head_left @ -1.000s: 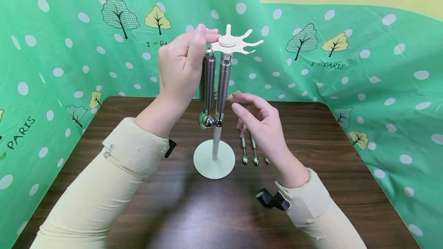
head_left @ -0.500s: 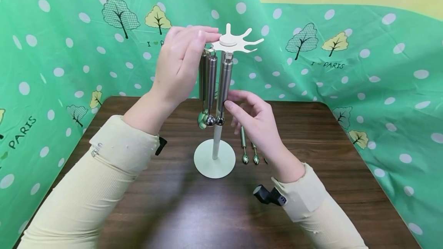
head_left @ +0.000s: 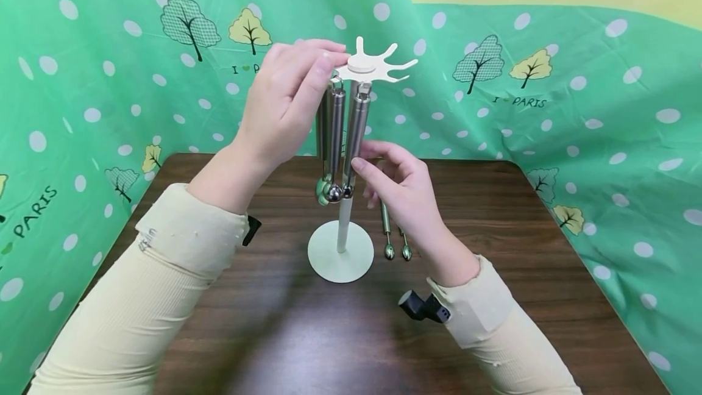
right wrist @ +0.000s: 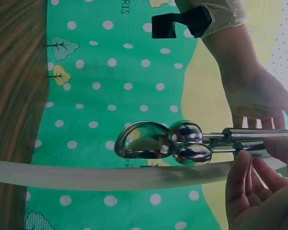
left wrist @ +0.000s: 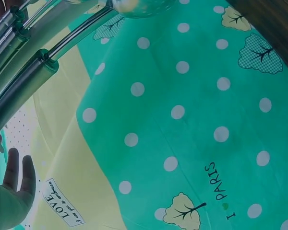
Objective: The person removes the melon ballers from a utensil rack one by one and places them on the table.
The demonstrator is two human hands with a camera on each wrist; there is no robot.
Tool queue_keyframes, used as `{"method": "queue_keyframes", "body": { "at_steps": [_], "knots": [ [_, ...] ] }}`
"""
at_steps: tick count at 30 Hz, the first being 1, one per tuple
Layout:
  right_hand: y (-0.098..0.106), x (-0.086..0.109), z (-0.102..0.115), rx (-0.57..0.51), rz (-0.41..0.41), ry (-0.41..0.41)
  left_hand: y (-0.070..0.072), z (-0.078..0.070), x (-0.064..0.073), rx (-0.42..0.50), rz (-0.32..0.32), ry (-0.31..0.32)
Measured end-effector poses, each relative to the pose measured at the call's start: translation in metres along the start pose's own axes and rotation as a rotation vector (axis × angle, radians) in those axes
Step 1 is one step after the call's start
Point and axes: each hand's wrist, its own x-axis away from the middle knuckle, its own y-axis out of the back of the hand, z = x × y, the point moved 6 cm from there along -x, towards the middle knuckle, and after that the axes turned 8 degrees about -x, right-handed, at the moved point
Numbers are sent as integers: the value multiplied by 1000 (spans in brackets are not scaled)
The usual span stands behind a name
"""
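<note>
In the head view, a cream utensil stand [head_left: 341, 253] carries several steel scoops with round heads, hung by their handle loops from a pronged top [head_left: 378, 69]. My left hand [head_left: 280, 102] is at this top, its straight fingers touching it near the central disc. With the thumb on the near side and fingers behind, my right hand [head_left: 403, 185] pinches the rightmost hanging scoop [head_left: 356, 124] low on its handle. In the right wrist view, the rounded scoop heads [right wrist: 192, 154] shine beside the pole [right wrist: 110, 178], with my right thumb [right wrist: 278, 147] against a handle.
Small metal spoons [head_left: 389, 252] lie on the brown wooden table [head_left: 493, 322] to the right of the stand, partly covered by my right hand. A green dotted cloth [head_left: 466, 127] hangs behind and at both sides.
My right hand has moved left from beside the scoops and now pinches the rightmost one, which tilts slightly. My left hand's thumb has lowered toward the stand's top. A third table spoon is now hidden.
</note>
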Motion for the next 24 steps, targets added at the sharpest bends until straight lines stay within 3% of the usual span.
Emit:
{"method": "queue_keyframes", "body": {
  "at_steps": [13, 18, 24],
  "knots": [
    [-5, 11, 7, -32, 31, 76, 1, 0, 1, 25, -1, 44],
    [-3, 16, 15, -33, 10, 118, 1, 1, 1, 27, -2, 56],
    [-4, 23, 25, -73, 50, 193, 1, 1, 2, 34, -6, 65]
  ]
}}
